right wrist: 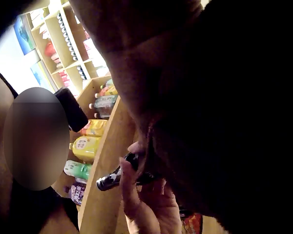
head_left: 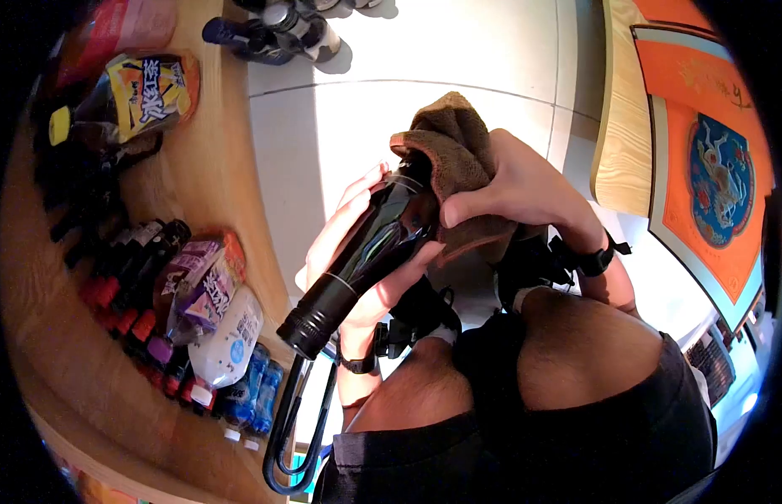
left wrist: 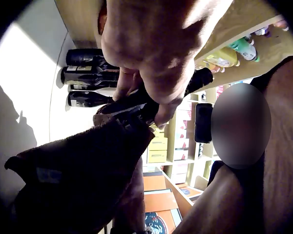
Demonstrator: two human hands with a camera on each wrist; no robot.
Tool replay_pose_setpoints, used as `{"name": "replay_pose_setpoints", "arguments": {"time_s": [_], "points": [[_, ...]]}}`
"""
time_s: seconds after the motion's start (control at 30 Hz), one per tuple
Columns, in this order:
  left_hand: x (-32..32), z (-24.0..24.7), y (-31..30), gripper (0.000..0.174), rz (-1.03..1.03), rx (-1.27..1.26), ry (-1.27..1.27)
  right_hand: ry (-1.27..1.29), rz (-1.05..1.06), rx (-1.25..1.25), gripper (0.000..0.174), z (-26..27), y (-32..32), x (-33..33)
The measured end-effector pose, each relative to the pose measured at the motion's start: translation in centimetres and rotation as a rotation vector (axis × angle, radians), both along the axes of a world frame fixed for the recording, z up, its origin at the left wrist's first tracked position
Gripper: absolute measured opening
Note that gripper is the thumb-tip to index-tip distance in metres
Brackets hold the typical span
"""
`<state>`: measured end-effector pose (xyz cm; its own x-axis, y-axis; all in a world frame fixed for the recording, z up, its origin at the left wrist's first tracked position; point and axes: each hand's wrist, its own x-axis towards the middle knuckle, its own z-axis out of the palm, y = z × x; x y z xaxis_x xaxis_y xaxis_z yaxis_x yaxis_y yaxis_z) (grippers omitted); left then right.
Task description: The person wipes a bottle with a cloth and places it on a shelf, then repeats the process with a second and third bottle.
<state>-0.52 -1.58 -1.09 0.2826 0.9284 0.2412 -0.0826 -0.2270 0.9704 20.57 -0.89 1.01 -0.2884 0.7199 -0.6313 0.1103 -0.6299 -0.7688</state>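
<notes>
A dark glass wine bottle point(head_left: 370, 244) lies slantwise across the middle of the head view, its black capped neck toward the lower left. My left hand point(head_left: 376, 301) grips it from below, with fingers along the far side and the thumb on the near side. Over the bottle's base end hangs a brown towel point(head_left: 458, 160). My right hand point(head_left: 530, 181) holds this towel against the bottle, thumb on top, the cloth bunched under the fingers. In the left wrist view the towel point(left wrist: 83, 175) drapes down beside the bottle, hiding its base.
Several dark bottles point(head_left: 303, 34) stand on the tiled floor ahead. At left, a wooden shelf point(head_left: 227, 168) holds drinks, including an iced-tea bottle point(head_left: 147, 97) and a white jug point(head_left: 227, 344). An orange framed picture point(head_left: 714, 168) is at right. Bent knees point(head_left: 588, 353) are close below.
</notes>
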Motion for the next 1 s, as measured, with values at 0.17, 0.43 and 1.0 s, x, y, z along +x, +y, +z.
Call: {"name": "replay_pose_setpoints", "arguments": {"time_s": [0.17, 0.43, 1.0], "points": [[-0.3, -0.1, 0.0, 0.073, 0.011, 0.012, 0.014, -0.029, -0.01, -0.026, 0.056, 0.5, 0.4, -0.4], [-0.9, 0.7, 0.0, 0.068, 0.087, -0.007, 0.159, -0.3, 0.103, 0.17, 0.043, 1.9, 0.6, -1.5], [1.0, 1.0, 0.6, 0.077, 0.093, 0.019, -0.065, 0.107, -0.05, 0.147, 0.058, 0.7, 0.3, -0.1]]}}
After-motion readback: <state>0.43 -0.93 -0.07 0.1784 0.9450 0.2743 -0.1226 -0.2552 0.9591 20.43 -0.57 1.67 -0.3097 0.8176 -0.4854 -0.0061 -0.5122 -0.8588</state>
